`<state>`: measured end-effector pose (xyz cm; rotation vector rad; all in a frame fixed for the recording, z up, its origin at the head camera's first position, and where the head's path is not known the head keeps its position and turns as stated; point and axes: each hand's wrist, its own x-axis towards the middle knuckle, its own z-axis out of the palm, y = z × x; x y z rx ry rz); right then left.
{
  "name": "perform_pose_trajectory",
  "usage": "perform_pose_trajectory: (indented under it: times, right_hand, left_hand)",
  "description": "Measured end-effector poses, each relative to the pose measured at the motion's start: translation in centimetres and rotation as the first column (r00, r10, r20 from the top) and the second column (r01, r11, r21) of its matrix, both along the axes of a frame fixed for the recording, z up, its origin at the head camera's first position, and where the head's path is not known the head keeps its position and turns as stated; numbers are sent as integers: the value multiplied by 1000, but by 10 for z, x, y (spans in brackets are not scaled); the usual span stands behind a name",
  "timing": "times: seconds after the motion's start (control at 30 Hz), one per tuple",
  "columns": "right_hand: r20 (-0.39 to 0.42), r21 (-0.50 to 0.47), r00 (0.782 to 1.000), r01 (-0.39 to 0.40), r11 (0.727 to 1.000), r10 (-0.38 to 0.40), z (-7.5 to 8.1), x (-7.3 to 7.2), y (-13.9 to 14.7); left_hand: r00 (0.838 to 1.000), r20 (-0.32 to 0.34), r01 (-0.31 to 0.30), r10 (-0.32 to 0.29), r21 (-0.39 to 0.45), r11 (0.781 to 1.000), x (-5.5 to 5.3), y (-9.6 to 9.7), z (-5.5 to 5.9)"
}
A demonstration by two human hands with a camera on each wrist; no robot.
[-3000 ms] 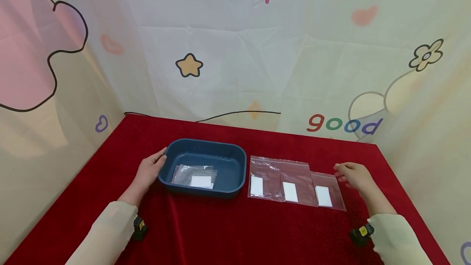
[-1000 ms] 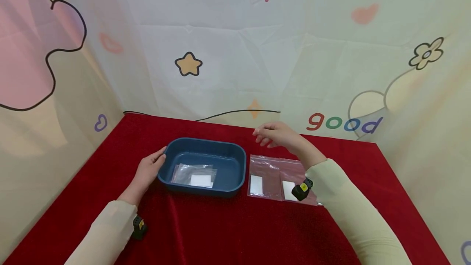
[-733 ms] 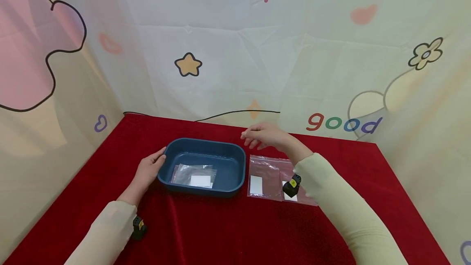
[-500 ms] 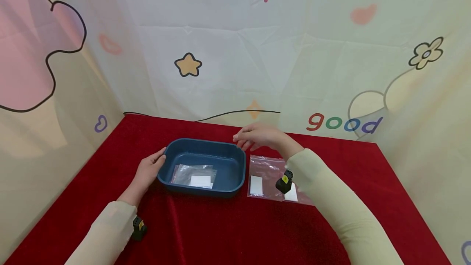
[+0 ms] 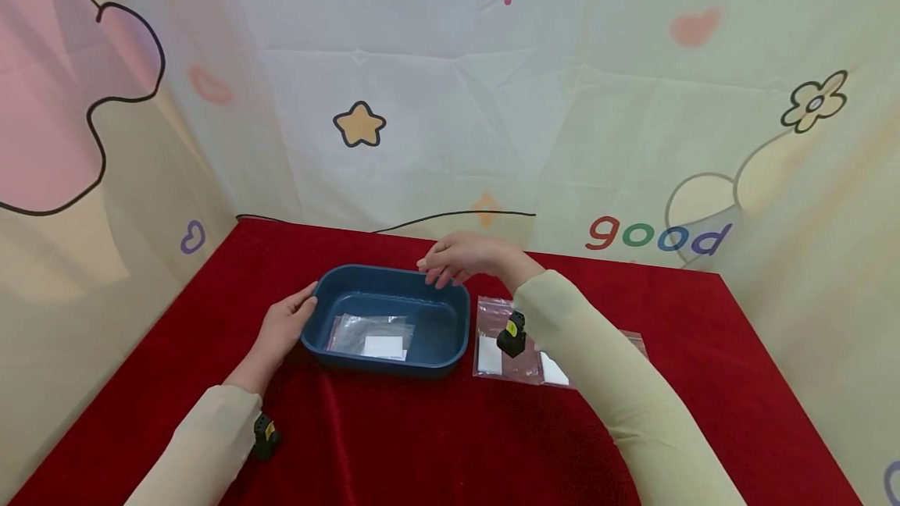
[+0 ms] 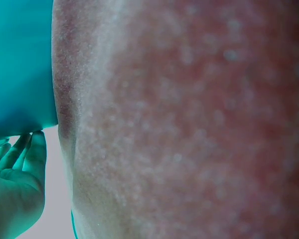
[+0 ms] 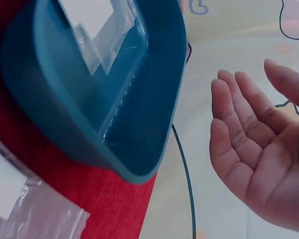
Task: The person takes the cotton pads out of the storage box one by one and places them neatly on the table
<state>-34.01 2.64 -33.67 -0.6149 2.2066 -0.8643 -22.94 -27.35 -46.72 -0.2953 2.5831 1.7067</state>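
**Right hand near the far side of the tub, left hand against its end**

From my distant station I see the tub on the red-covered counter. The left hand lies at the tub's left end, its straight fingers touching the outer wall. In the left wrist view, something close and blurred fills most of the space; I cannot say what it is, and only part of the hand and of the wall shows.

The right hand is apart from the tub, beside its far right corner. Its fingers are relaxed and slightly bent, the palm bare. In the head view they cover a piece of the far rim.

Inside the tub, toward the left and near side, lie clear bags with white cards. They overlap, so I cannot count them surely; the right wrist view cuts them at its top edge.

To the right of the tub, more bags lie on the counter. A black device on the right wrist covers part of the leftmost bag. The next one goes under the right sleeve, its card partly visible. Beyond the sleeve only a corner of plastic appears; its contents are hidden.
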Motion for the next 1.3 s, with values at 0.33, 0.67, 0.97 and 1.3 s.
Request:
perform_pose_trajectory:
  times: [0.33,0.67,0.97,1.3]
  right_hand:
    - [112,14,993,-35,999,33,-9,-8,-21]
    - [209,17,976,-63,998,58,-28,-14,-43]
    - [235,52,970,-78,996,63,-37,-16,-53]
    - [266,119,963,-70,990,36,-52,-16,-64]
  left_hand:
    - [1000,11,4,-4,-3,1000,0,0,1]
    - [1000,29,-1,2,-16,1000,0,1,1]
    - [1000,27,-2,3,-23,1000,2,1,4]
    - [999,32,0,1,-25,1000,0,1,3]
